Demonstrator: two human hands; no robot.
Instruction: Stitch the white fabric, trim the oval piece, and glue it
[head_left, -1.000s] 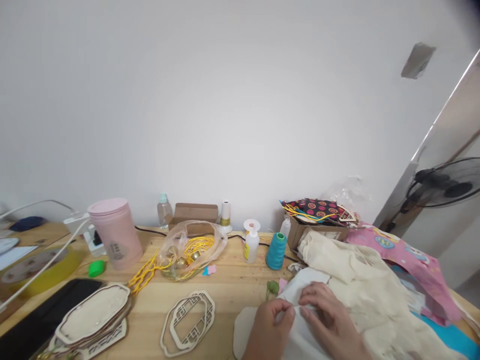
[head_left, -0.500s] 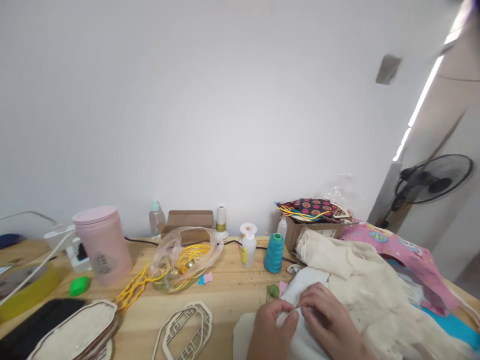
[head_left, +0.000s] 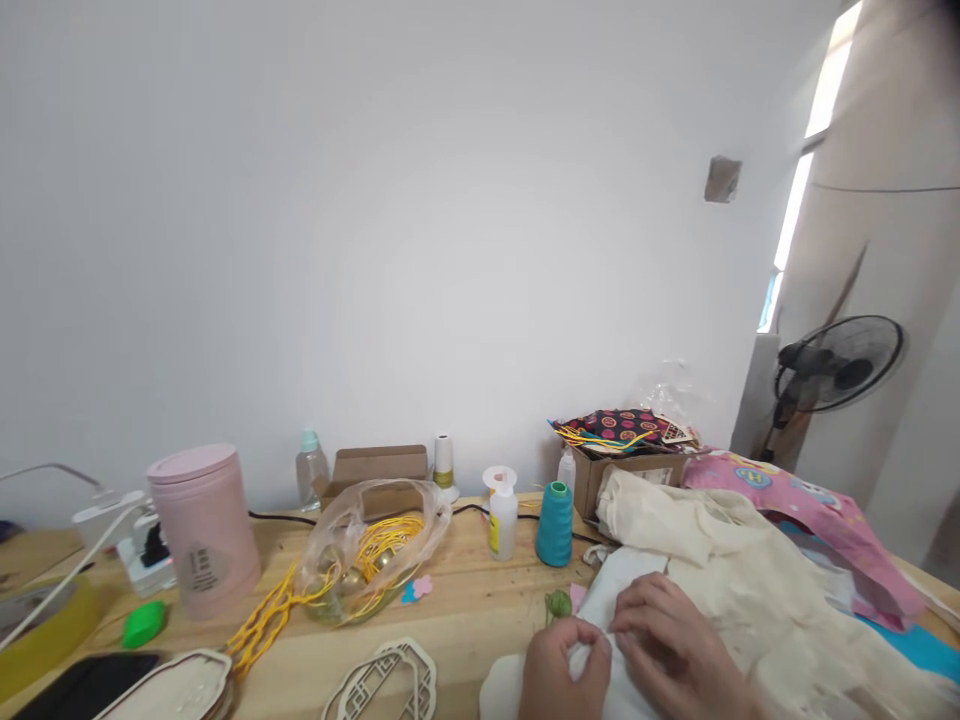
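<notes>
My left hand (head_left: 561, 668) and my right hand (head_left: 670, 652) meet at the bottom of the view on a white piece of cloth (head_left: 609, 603). Both pinch the cloth between thumb and fingertips, almost touching each other. The white cloth lies on the wooden table (head_left: 465, 592), partly over a larger cream fabric (head_left: 739, 585). A small green felt piece (head_left: 558, 602) and a pink scrap lie just beyond my left hand. Whether a needle or thread is between my fingers is too small to tell.
A teal thread spool (head_left: 555, 510), a glue bottle (head_left: 502, 513), a bag of yellow cords and bells (head_left: 371, 547), a pink canister (head_left: 202, 531), wooden cut-out frames (head_left: 386, 684) and a cardboard box (head_left: 626, 471) stand around. Pink patterned fabric (head_left: 810, 512) lies at right; a fan (head_left: 836, 364) behind.
The view has tilted up and turned slightly right, so the table sits lower in frame. My hands stay pinched together on the white cloth with only small finger shifts.
</notes>
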